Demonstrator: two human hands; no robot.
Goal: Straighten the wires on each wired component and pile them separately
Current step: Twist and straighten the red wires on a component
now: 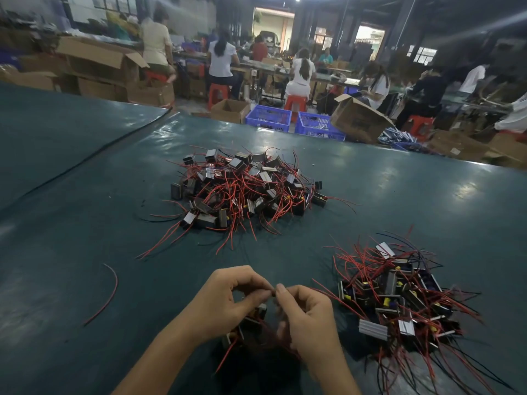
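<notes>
Dark green table (85, 195) lay under both hands. The left hand (228, 297) and right hand (308, 317) met fingertip to fingertip, each pinching a wire of the small black wired component (255, 316) beneath them. A red-wired component pile (399, 295) sat just right, and a larger tangled heap (242, 189) farther ahead.

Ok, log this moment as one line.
step: straightening | left hand: pinches wire | right hand: pinches same wire | wired component: below hands | far pile: centre | near pile: right | loose red wire: left
</notes>
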